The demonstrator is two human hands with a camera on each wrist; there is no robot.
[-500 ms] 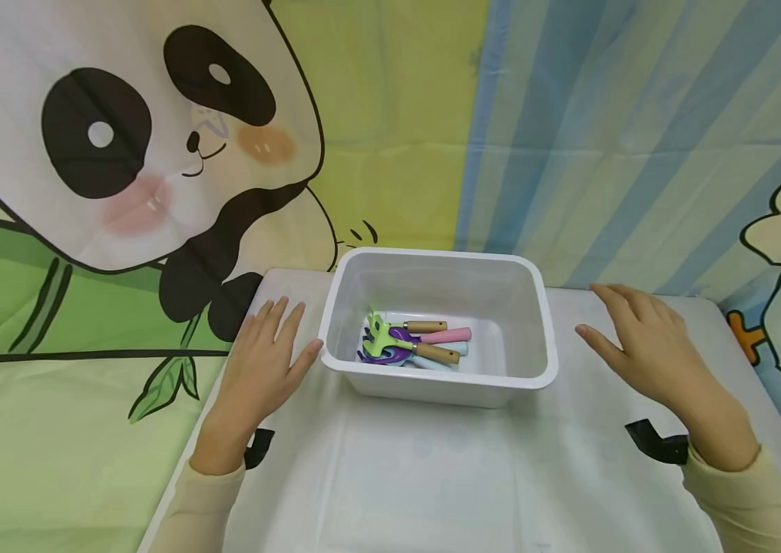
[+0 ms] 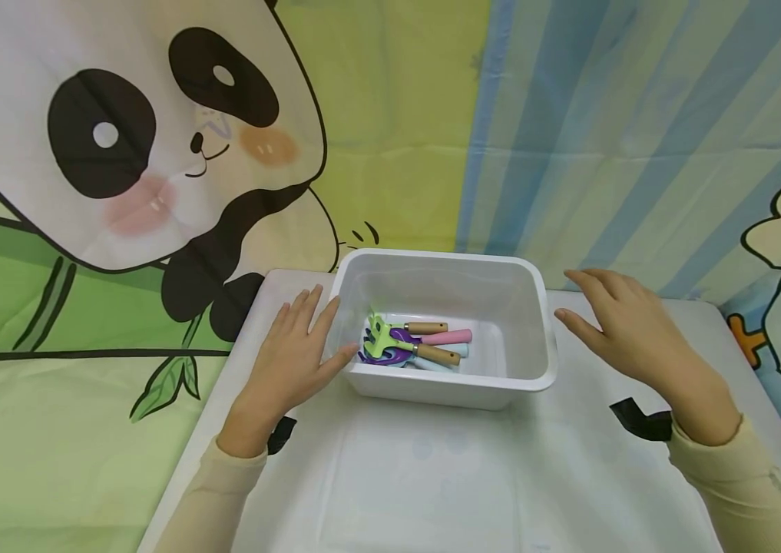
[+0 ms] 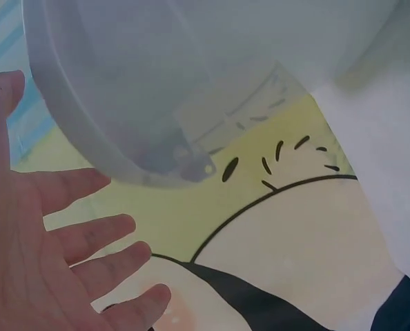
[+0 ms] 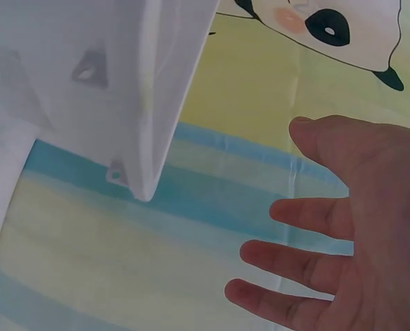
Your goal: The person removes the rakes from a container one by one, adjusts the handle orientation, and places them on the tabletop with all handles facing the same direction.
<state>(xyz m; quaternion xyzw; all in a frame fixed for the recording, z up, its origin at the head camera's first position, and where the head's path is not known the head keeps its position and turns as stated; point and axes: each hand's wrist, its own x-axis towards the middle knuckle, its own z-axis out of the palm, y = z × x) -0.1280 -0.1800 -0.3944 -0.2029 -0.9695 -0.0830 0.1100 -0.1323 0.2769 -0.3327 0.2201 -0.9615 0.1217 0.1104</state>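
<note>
- Both hands have closed in on the white plastic bin [image 2: 501, 384] since half a second earlier, the left hand [image 2: 289, 361] sliding rightward until its thumb sits at the bin's left wall, the right hand [image 2: 621, 326] drawing nearer the right rim.
- Fingers on each hand lie straight and spread, gripping nothing; the right hand hovers just beside the rim, contact not clear.
- Wrist views show the left fingers [image 3: 88, 238] and right fingers [image 4: 301, 258] open beside the bin's flared lip.
- Inside the bin rest toy garden tools [image 2: 414, 344]: a green rake, purple scoops, wooden and pink handles.
- Beneath it all stands the white table [image 2: 431, 476], with a panda backdrop [image 2: 127, 153] behind.
- By this framing, a two-handed hold on the bin looks close.
</note>
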